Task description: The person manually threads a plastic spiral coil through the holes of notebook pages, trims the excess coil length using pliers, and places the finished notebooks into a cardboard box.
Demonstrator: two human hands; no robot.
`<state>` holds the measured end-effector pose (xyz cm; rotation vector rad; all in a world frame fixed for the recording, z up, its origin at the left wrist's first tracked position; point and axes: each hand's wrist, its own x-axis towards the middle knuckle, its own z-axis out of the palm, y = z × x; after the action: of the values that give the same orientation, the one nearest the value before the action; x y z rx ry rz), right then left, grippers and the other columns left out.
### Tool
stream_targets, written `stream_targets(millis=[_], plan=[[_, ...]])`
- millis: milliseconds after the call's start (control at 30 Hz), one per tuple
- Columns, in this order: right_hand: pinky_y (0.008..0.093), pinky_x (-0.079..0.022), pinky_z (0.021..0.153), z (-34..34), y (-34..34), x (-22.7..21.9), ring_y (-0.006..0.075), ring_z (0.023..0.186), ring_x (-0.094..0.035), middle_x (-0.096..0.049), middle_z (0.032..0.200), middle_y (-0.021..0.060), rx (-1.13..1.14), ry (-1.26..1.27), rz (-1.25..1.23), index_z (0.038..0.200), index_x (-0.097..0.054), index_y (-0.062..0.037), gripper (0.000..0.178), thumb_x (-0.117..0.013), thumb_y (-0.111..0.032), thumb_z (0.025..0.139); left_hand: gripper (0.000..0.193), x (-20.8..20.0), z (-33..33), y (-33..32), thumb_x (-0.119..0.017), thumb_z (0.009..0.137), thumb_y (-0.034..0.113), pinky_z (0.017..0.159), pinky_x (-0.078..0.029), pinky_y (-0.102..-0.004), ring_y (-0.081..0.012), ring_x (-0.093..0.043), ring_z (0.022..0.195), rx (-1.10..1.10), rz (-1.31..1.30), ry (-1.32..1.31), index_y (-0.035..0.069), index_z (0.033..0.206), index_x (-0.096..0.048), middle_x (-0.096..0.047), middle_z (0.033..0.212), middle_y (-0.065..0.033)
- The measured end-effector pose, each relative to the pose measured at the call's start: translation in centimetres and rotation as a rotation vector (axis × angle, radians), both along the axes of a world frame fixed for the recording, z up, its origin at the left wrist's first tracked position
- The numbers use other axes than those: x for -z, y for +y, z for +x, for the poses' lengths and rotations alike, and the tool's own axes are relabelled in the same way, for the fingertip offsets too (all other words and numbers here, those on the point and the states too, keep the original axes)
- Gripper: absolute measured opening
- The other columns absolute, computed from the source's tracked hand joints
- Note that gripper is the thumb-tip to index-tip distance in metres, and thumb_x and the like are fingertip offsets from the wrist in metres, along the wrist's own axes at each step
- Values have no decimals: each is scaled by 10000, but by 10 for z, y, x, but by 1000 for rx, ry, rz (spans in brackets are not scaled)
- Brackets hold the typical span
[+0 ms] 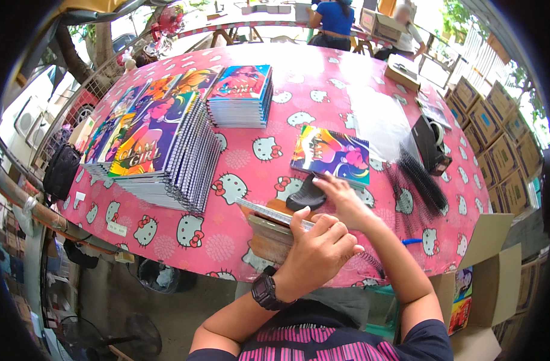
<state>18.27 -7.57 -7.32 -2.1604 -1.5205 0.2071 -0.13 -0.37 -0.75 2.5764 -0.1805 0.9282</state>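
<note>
My left hand [318, 251], with a black watch on its wrist, is closed on a thin pad of sheets [269, 212] seen nearly edge-on. The pad lies along the top of a brown wooden block [270, 237] near the table's front edge. Just beyond, my right hand [347, 204] has its fingers stretched out, the tips at the upper edge of a black rounded device [307, 192]; how firmly they touch it I cannot tell. A black spiral coil [371, 263] lies beside my left hand. A colourful notebook [332, 155] lies flat beyond my right hand.
Tall stacks of spiral notebooks [193, 156] and a stack of blue-covered books [239, 96] stand on the left of the pink table [221, 246]. Loose black coils [422, 183], a black box [430, 144] and a blue pen [411, 241] lie right. An open carton [488, 271] stands lower right.
</note>
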Motion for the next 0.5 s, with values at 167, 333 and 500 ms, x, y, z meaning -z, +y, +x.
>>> stream_targets(millis=[167, 333, 500], plan=[[526, -382, 925, -10, 24, 18, 387, 1186, -422, -437, 1308, 216, 54, -156, 10, 1225, -524, -126, 676, -752, -442, 673, 187, 0, 0, 1, -693, 786, 323, 1025, -139, -491, -123, -565, 927, 34, -48, -29, 201, 918, -641, -596, 843, 57], [460, -404, 924, -17, 26, 11, 382, 1152, -441, -453, 1259, 238, 105, -50, 48, 1167, -549, -104, 632, -770, -407, 658, 163, -11, 2, -2, -676, 807, 340, 1034, -120, -501, -126, -569, 908, 3, -142, 10, 193, 876, -657, -604, 839, 62], [379, -423, 949, -17, -10, -12, 272, 1112, -508, -525, 1167, 164, 62, 513, 282, 1195, -592, -105, 518, -740, -286, 733, 151, -11, 2, -4, -658, 824, 325, 1028, -138, -530, -132, -565, 883, -13, -133, -49, 181, 789, -632, -590, 821, 60]])
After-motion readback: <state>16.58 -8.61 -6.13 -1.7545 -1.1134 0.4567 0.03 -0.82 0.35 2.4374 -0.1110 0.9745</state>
